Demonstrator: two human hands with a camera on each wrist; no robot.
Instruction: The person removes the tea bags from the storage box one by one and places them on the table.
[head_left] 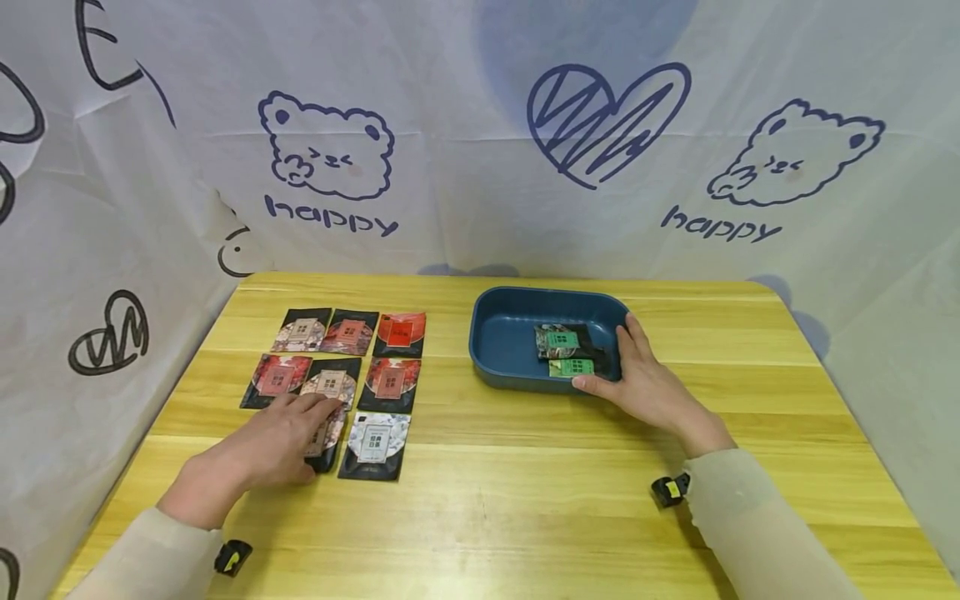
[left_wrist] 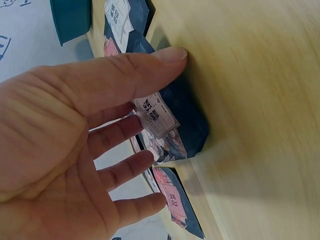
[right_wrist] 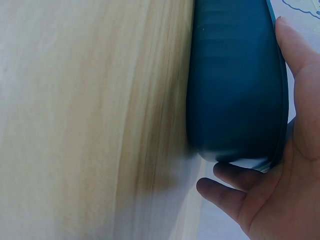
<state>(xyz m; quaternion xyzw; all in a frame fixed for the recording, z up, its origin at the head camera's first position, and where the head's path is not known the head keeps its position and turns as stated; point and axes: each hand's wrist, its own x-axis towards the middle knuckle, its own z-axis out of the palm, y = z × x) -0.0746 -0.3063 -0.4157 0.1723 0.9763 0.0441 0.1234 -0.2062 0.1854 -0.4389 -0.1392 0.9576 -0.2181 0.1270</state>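
Note:
My left hand [head_left: 266,442] reaches over a black tea sachet with a pale floral label [left_wrist: 159,117] in the front left of the group. Its thumb lies over the sachet's near end and the other fingers stretch toward its far end. At the right end of a blue plastic bin [head_left: 506,379], my right hand [head_left: 652,387] grips the corner, thumb on the front rim and fingers round the end wall. Inside the bin, toward that hand, lie a green-labelled sachet [head_left: 562,339] and a second green sachet [head_left: 572,367], partly overlapping.
Several more sachets lie in rows on the left, among them a red one [head_left: 401,333] at the back and a white-patterned one [head_left: 375,446] at the front. The wooden table [head_left: 480,508] runs back to a printed cloth [head_left: 450,192].

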